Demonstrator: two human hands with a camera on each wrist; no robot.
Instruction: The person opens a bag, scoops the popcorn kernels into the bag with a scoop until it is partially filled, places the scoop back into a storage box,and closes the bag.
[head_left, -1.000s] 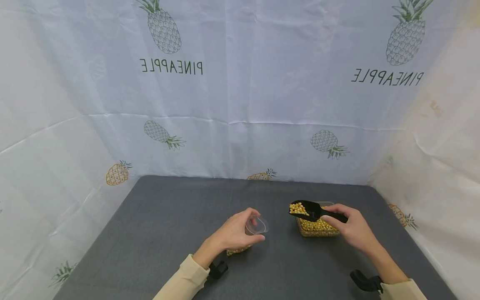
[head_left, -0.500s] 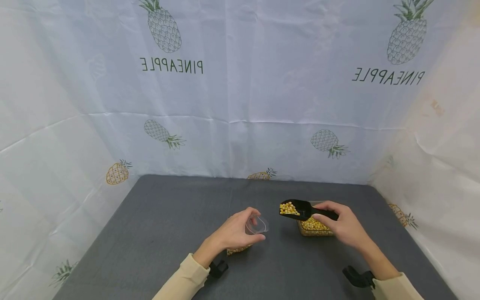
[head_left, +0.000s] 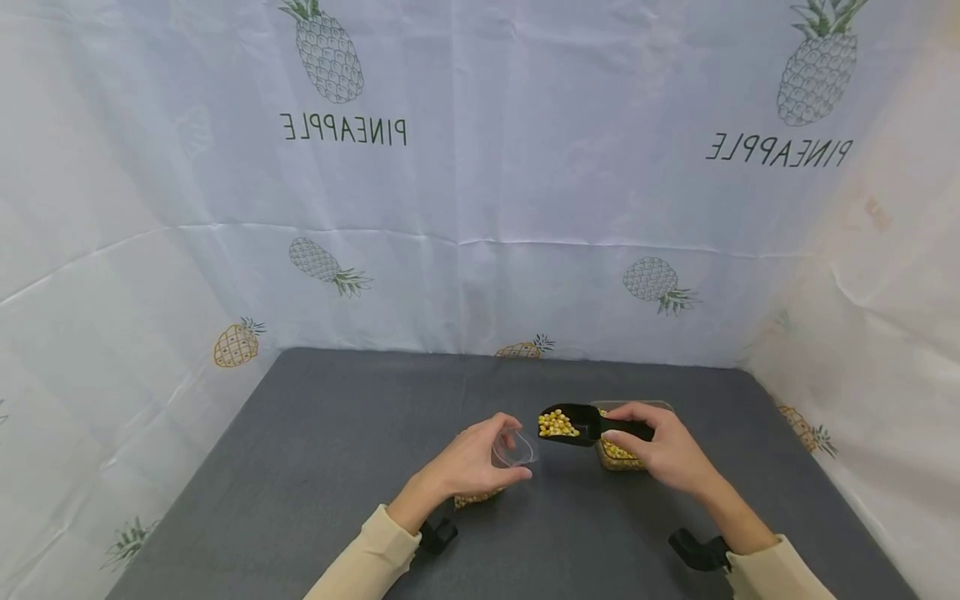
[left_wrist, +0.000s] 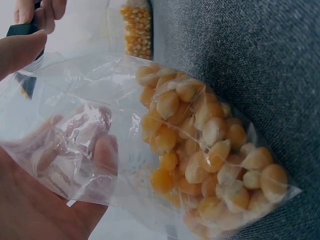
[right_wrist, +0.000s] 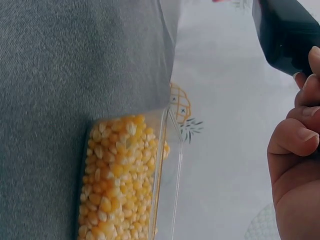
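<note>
My left hand (head_left: 472, 460) holds a clear plastic bag (left_wrist: 90, 75) by its mouth, which gapes toward the right. Corn kernels (left_wrist: 200, 150) fill the lower part of this bag, close over the table in the left wrist view. With my right hand (head_left: 672, 457) I grip the handle of a black scoop (head_left: 588, 423). Yellow kernels (head_left: 557, 423) lie in the scoop's front end, whose lip is just right of the bag's mouth in the head view. Behind and below the scoop stands a clear rectangular container (right_wrist: 167, 137) of corn, partly hidden by my right hand in the head view.
The dark grey table (head_left: 337, 467) carries the bag and container. White curtains (head_left: 525, 183) with pineapple prints enclose its back and sides. A black wrist mount (head_left: 701, 550) sits on my right wrist, another black mount (head_left: 438, 536) on my left.
My right hand has carried the loaded scoop leftward from above the container toward the bag's mouth. The left hand and bag have stayed almost still.
</note>
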